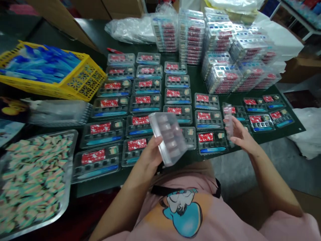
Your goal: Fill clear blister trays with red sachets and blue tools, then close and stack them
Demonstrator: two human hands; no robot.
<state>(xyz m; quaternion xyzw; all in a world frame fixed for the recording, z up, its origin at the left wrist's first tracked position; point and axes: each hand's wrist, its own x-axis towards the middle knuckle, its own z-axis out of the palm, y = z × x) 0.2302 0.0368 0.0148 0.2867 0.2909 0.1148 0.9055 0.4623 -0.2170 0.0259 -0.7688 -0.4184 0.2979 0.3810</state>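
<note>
My left hand (152,152) grips a small stack of clear plastic covers (170,137), tilted above the front edge of the table. Farther right, my right hand (239,132) pinches a single clear plastic cover (228,122), held on edge over a filled tray (237,112). Rows of clear compartment trays cover the table; a near one (212,142) holds a red-and-white patterned packet (205,137), a blue pen (213,149) and a small striped eraser-like block (221,135). The covers in my left hand partly hide some trays behind them.
A yellow basket (85,78) of blue pens stands at the left. Below it, a metal tray (72,160) holds many small striped blocks. Tall stacks of packed trays (191,36) rise at the back, beside clear plastic bags (130,29). A red pen (114,51) lies behind the rows.
</note>
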